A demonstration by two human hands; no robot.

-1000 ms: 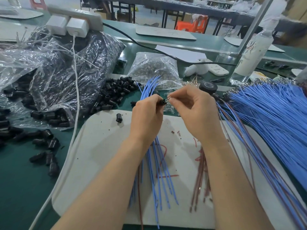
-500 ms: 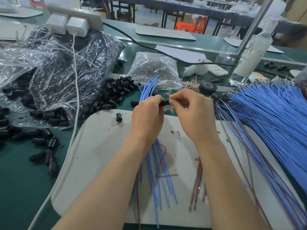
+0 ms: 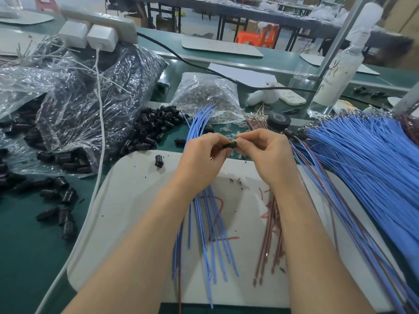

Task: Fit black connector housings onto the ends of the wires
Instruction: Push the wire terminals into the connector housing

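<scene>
Black connector housing [image 3: 229, 146] is sitting pinched between both hands, raised just above the far edge of the white board [image 3: 136, 211]. Left hand [image 3: 199, 159] is gripping it from the left side with thumb and curled fingers. Right hand [image 3: 269, 157] is pinching a small shiny piece [image 3: 236, 140] at the housing's right end, fingers curled; the piece is too small to identify.

Blue wires [image 3: 213, 234] are lying on the board under the left forearm, passing beneath the left hand and fanning out beyond it. Brown wires [image 3: 269, 234] are lying on the board just beside them, under the right wrist. A big blue bundle [image 3: 362, 168] is spreading over the right side of the counter [image 3: 27, 245], with brown strands mixed in along its left edge.

A pile of housings [image 3: 154, 128] is lying on the counter just past the board's far left corner, beside a crinkled plastic bag [image 3: 90, 98] holding more. One lone housing [image 3: 159, 160] is standing on the board near that corner. Loose housings [image 3: 59, 200] are lying scattered on the counter at left.

A smaller clear bag [image 3: 204, 94] of pale parts is lying beyond the hands, with a black tape roll [image 3: 278, 120] to its right. A white cable [image 3: 99, 123] is running down along the board's left edge.
</scene>
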